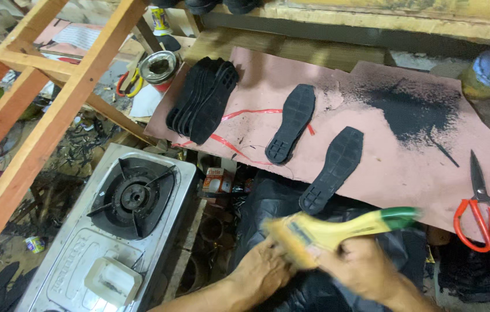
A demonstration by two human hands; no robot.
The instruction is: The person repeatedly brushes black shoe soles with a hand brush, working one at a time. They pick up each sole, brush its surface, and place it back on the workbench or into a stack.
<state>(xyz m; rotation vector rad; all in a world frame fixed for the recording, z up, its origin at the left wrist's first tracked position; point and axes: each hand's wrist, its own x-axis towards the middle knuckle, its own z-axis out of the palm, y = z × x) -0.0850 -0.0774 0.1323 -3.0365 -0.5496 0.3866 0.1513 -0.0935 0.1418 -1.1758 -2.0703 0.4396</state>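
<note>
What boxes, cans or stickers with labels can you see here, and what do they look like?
Small carton: under the pink board's edge beside the gas stove, boxy, orange and white.
Round tin: behind the stack of black soles, open top, silver with a red band.
Bottle: at the top, yellow and white label.
Small can: on the floor left of the stove, lying down, blue and yellow.

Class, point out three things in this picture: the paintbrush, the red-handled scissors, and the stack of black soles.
paintbrush (pixel 337 231), head view, on its yellow handle.
red-handled scissors (pixel 483 202), head view, near the pivot where the blades meet the handles.
stack of black soles (pixel 204 98), head view, on the middle of the top sole.
</note>
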